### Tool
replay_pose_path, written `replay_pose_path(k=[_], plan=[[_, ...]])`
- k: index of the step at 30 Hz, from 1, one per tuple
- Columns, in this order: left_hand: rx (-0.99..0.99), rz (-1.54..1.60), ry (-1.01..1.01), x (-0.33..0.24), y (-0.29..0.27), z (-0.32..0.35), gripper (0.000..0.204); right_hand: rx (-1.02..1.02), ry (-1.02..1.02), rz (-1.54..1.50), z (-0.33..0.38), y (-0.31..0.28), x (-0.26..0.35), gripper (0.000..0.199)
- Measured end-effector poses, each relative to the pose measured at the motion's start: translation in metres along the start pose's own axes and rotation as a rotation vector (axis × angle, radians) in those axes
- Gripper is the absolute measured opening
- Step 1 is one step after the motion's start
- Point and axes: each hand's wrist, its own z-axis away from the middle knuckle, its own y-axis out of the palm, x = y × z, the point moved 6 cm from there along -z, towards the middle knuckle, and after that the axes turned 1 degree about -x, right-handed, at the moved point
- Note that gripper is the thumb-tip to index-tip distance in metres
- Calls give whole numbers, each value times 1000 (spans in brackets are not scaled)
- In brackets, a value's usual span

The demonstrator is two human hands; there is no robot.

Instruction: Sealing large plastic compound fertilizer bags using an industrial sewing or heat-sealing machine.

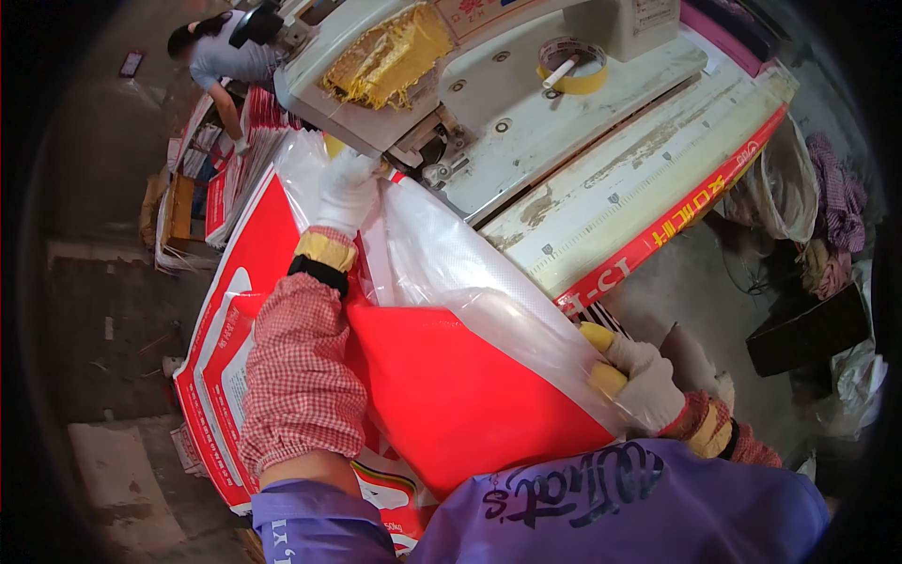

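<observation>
Red-and-white bag (470,385) is lying across centre frame, its pale edge running diagonally from upper centre to lower right, left hand (346,195) sitting nearer the machine (531,122), grip hidden, cannot tell, while right hand (648,385) is pinching the lower end.

White gloves (653,390), red-checked oversleeves (305,376) and a purple shirt (620,536) with dark lettering (575,487) are worn.
</observation>
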Motion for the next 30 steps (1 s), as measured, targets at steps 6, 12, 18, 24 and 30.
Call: replay_pose_path(k=[6, 12, 18, 24, 30], plan=[[254, 394, -176, 22, 18, 6, 19, 64, -137, 1051, 0, 9, 28, 37], [472, 635, -400, 36, 32, 42, 23, 137, 77, 1067, 10, 10, 7, 37], [469, 367, -286, 39, 36, -4, 19, 56, -266, 1156, -8, 26, 27, 40], [163, -166, -144, 141, 23, -50, 21, 93, -496, 1149, -113, 95, 59, 35], [115, -323, -58, 147, -40, -88, 17, 155, -748, 1226, -168, 111, 43, 24]])
